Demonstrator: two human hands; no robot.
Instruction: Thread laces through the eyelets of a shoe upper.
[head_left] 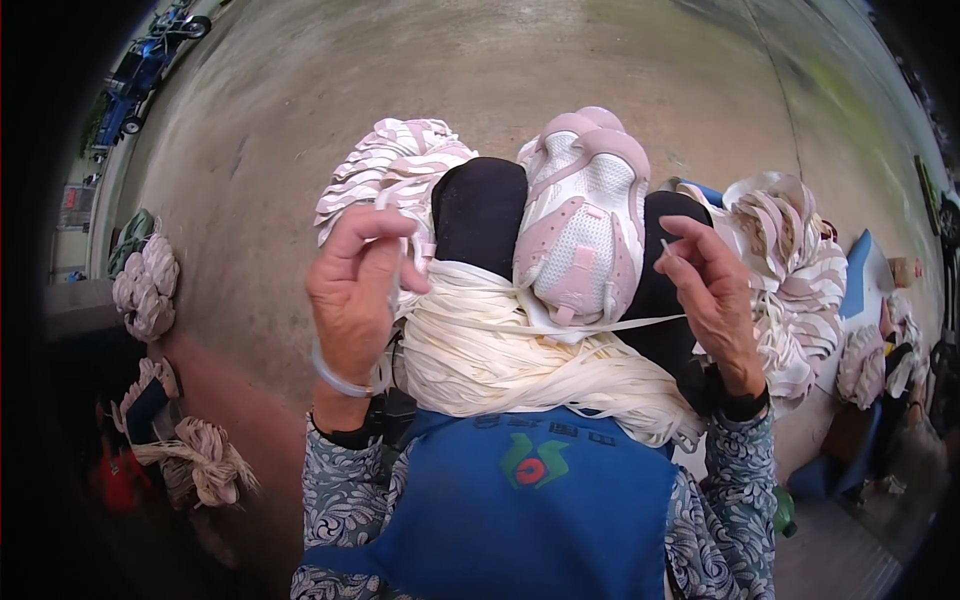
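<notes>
So a white lace [397, 272] is pinched lightly in the left hand [350, 290], a thin pale tip [665, 246] in the right hand [712, 290]. The pink-and-white sneaker upper [580, 240] is propped between them, long axis pointed away, right hand nearer.

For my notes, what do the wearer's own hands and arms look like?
The left hand and right hand are ungloved. The sleeves are dark grey with pale leafy swirls, a black band at each wrist. A pale, glossy bangle circles the left wrist.
</notes>
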